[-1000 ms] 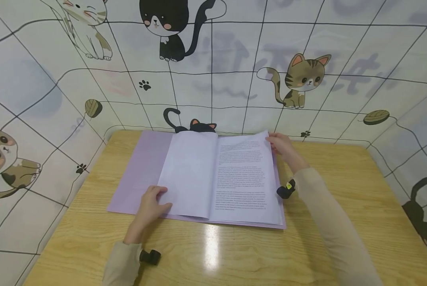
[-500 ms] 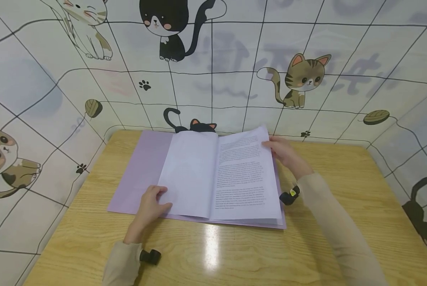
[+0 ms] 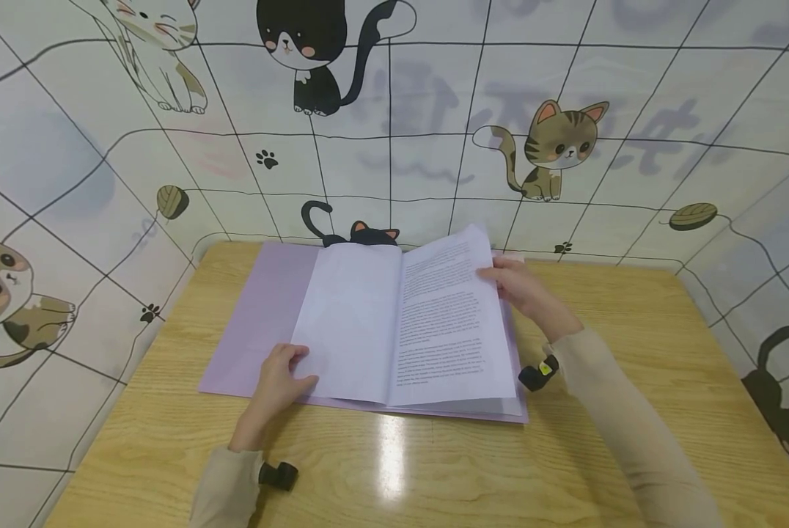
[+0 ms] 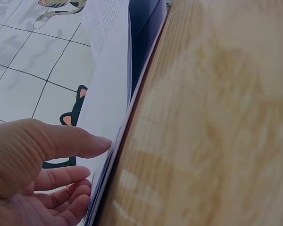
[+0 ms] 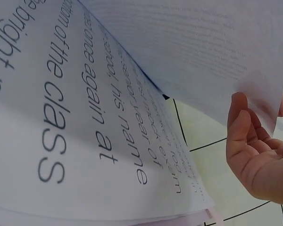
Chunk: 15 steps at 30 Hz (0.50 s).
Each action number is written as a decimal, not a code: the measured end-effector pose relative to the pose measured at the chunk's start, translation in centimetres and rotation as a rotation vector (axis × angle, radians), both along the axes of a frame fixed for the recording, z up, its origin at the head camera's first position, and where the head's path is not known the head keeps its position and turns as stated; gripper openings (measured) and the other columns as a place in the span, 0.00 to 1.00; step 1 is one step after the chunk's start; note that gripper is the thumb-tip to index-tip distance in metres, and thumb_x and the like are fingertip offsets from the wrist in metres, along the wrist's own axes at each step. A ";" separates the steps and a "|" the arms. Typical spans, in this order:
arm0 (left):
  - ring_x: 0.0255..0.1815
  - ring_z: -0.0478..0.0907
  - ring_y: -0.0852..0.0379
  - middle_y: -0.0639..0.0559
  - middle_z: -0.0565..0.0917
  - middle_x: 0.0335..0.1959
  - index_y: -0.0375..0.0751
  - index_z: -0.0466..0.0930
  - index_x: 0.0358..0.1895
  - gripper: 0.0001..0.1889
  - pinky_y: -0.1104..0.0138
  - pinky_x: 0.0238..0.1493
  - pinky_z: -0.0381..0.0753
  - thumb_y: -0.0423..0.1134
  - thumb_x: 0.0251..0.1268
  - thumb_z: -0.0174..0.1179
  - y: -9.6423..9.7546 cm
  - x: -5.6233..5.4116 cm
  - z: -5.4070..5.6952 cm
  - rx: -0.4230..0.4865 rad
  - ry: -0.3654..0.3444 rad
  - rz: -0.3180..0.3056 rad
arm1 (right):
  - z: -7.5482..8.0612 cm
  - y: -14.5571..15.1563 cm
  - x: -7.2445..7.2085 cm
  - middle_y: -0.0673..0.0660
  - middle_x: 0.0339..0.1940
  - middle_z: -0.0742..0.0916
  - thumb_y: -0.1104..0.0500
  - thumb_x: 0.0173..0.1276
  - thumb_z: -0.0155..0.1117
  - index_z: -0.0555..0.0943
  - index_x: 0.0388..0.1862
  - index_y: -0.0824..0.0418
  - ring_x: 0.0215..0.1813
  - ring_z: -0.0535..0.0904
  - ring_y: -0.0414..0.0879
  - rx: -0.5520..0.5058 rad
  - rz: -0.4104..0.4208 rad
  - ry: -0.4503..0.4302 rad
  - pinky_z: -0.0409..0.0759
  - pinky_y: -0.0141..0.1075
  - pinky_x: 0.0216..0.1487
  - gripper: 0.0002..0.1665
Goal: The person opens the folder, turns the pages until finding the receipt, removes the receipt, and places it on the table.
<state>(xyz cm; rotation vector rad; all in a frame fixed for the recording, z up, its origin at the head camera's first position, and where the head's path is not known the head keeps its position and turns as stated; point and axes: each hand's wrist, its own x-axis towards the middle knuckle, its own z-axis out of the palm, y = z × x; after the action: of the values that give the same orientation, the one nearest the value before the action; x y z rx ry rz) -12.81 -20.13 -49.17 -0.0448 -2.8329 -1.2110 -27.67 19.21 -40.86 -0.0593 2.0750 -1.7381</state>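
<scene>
Your right grip [image 3: 529, 295] is pinching the sheet [image 3: 443, 323] at its right edge, toward the far corner; that corner stands up past your fingertips and the rest slopes down to the fold [image 3: 391, 334], left of the grip. From the right wrist it looks like one sheet with fingers on both faces, though I can't swear a second isn't stuck behind it. The stack [image 3: 509, 408] lies below the grip and toward you, with a clear gap opened under the sheet. Your left grip [image 3: 277, 381] is spread, thumb well off the fingers, thumb tip resting on the left page [image 3: 355, 315] near its lower left corner; can't tell how hard it presses. The purple cover [image 3: 269, 293] shows beyond that grip and just left of the left page, flat on the counter [image 3: 474, 469]. To do the lift well, I'd go light on the pinch: enough to hold one layer, not enough to crease the corner. Check the gap below your right fingers for a second sheet before swinging anything. Then arc leftward about the fold; don't pull straight toward you, as that would likely load the binding and could tear it. Use the left grip as a light anchor, and lift that thumb clear if the sheet comes down over it. Watch the wrist camera [image 3: 538, 372] too: it sits just beside the cover's right edge, toward you from the pinch, and could snag paper.
</scene>
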 end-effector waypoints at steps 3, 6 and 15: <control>0.44 0.71 0.42 0.35 0.74 0.43 0.22 0.75 0.46 0.23 0.53 0.48 0.73 0.26 0.42 0.68 0.0 0.1 0.0 0.006 0.003 -0.002 | 0.2 -0.1 0.4 0.51 0.41 0.84 0.60 0.70 0.53 0.64 0.65 0.72 0.39 0.81 0.42 -0.009 0.016 0.000 0.77 0.33 0.42 0.28; 0.43 0.71 0.43 0.35 0.74 0.43 0.22 0.75 0.46 0.23 0.53 0.48 0.73 0.26 0.42 0.68 0.1 0.1 0.1 0.010 0.007 -0.004 | 0.5 -0.3 0.8 0.50 0.40 0.84 0.61 0.71 0.51 0.64 0.65 0.73 0.39 0.81 0.42 -0.030 0.034 0.002 0.77 0.33 0.42 0.27; 0.43 0.71 0.42 0.35 0.74 0.43 0.22 0.74 0.46 0.23 0.53 0.47 0.74 0.25 0.41 0.68 0.1 0.2 0.0 0.008 0.030 -0.014 | 1.3 -1.2 1.7 0.52 0.42 0.84 0.61 0.71 0.51 0.65 0.64 0.71 0.40 0.82 0.44 -0.069 0.078 -0.009 0.79 0.34 0.42 0.26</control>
<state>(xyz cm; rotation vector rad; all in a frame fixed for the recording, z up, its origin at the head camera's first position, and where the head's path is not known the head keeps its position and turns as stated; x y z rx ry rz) -12.65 -20.03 -49.19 -0.0812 -2.8070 -1.2138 -25.96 18.01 -39.51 -0.1507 1.9790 -1.7590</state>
